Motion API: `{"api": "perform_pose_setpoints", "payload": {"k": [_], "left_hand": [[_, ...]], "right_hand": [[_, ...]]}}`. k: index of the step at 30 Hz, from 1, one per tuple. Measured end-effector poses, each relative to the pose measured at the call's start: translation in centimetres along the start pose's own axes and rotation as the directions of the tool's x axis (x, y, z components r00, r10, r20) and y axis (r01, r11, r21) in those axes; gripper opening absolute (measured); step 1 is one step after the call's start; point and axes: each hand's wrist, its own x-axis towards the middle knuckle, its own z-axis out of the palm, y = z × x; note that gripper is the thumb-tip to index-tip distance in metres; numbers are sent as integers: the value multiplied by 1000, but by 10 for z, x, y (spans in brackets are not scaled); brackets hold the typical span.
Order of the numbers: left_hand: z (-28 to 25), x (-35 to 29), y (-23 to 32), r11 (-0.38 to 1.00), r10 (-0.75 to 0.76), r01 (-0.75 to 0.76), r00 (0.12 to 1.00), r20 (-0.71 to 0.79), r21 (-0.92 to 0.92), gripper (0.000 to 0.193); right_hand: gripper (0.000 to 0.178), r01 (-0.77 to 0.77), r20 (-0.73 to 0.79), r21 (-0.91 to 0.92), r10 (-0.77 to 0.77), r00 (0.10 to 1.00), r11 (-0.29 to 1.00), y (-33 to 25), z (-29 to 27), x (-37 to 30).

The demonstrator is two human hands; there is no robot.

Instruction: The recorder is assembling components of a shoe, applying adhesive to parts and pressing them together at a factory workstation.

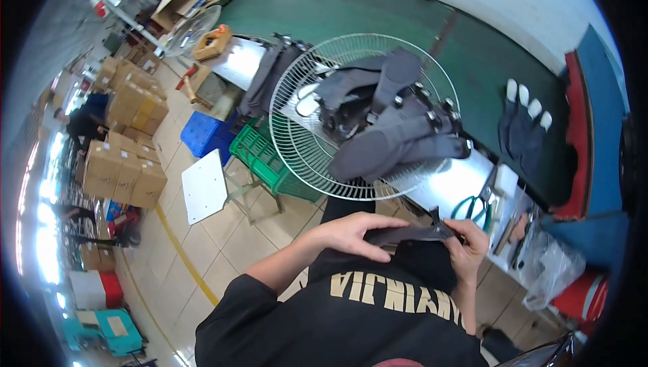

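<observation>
In front of my chest I hold a dark grey, flat, elongated piece (412,234) with a small black fitting at its right end. My left hand (354,235) has its left end between thumb and fingers. The fingertips of my right hand (467,242) pinch the right end beside the fitting. Just beyond my hands is a round white wire basket (291,144). Inside it lies a heap of similar dark grey paddle-shaped pieces (378,141) with black and silvery fittings. Scissors with green handles (472,210) lie beside my right hand.
A green-topped workbench (472,43) extends behind the basket, with dark gloves with white fingertips (525,120) on it. More grey pieces (266,80) lie left of the basket. A green crate (255,156), white board (204,187) and blue bin (202,132) stand lower left. Cartons (125,171) are stacked farther left.
</observation>
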Motion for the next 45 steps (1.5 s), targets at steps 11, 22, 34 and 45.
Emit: {"api": "perform_pose_setpoints", "payload": {"k": [11, 22, 34, 45], "left_hand": [[-81, -83, 22, 944, 143, -329, 507, -850, -38, 70], [-97, -85, 3, 950, 113, -311, 423, -899, -27, 72], [-348, -39, 15, 555, 504, 660, 218, -836, 507, 82], [-433, -20, -95, 515, 49, 846, 128, -991, 135, 77]], "right_hand": [[20, -264, -76, 67, 269, 960, 962, 55, 54, 15], [10, -108, -78, -145, 98, 992, 984, 58, 65, 27], [4, 96, -103, -528, -176, 979, 844, 63, 87, 34], [7, 146, -49, -474, -191, 980, 869, 56, 82, 37]]}}
